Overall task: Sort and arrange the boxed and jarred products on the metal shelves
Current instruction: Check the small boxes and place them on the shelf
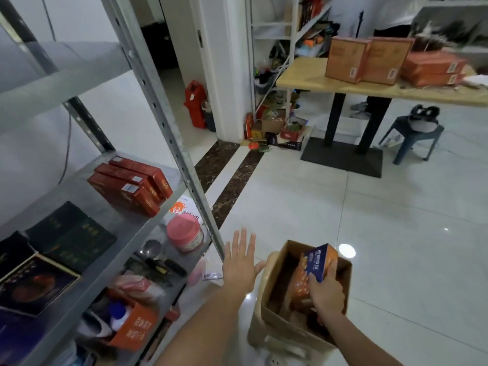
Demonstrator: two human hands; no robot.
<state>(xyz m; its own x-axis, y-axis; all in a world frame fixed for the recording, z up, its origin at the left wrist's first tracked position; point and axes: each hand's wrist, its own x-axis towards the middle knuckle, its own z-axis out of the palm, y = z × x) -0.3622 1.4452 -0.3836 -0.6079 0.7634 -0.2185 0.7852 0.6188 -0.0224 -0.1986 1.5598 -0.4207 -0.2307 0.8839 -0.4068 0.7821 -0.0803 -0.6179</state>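
The left side is taken up by metal shelves (169, 138). A wooden table (301, 75) is seen at far right. An open cardboard carton (280, 323) is set near, just right of the shelves. The table is loaded with brown boxes (346, 59). On the middle shelf, dark flat boxes (71, 233) are laid near and three red boxes (132, 186) are lined up farther along. Orange packs (301, 283) are kept in the carton, and over them a blue-and-orange box (320, 260) is gripped, tilted, by the curled fingers of the right hand (327, 294). A pink-lidded jar (184, 233) is stood on the lower shelf. The left hand (239, 268) is held spread, touching nothing, between shelf upright and carton.
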